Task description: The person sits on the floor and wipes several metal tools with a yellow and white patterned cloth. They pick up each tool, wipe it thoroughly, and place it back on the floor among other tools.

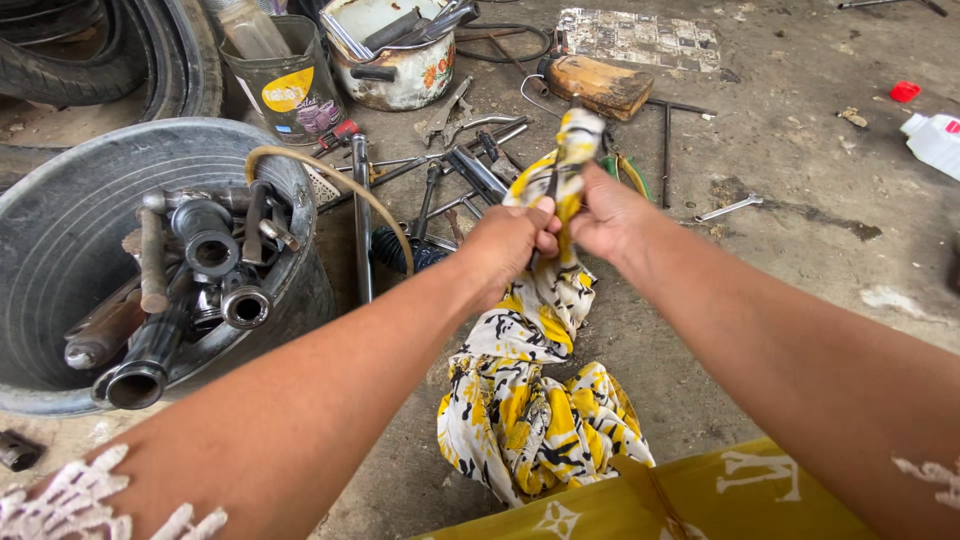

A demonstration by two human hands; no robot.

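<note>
Yellow patterned cloth (530,400) is bunched up in both hands — left hand (505,245) and right hand (610,215) each have a tight closed grip on it, wrapped around a thin dark rod that barely shows. The rest of it hangs down to the concrete floor (800,200). Just behind the hands lie scattered tools (450,175) — and off left sits a grey tub (60,230) full of metal parts (200,270).
</note>
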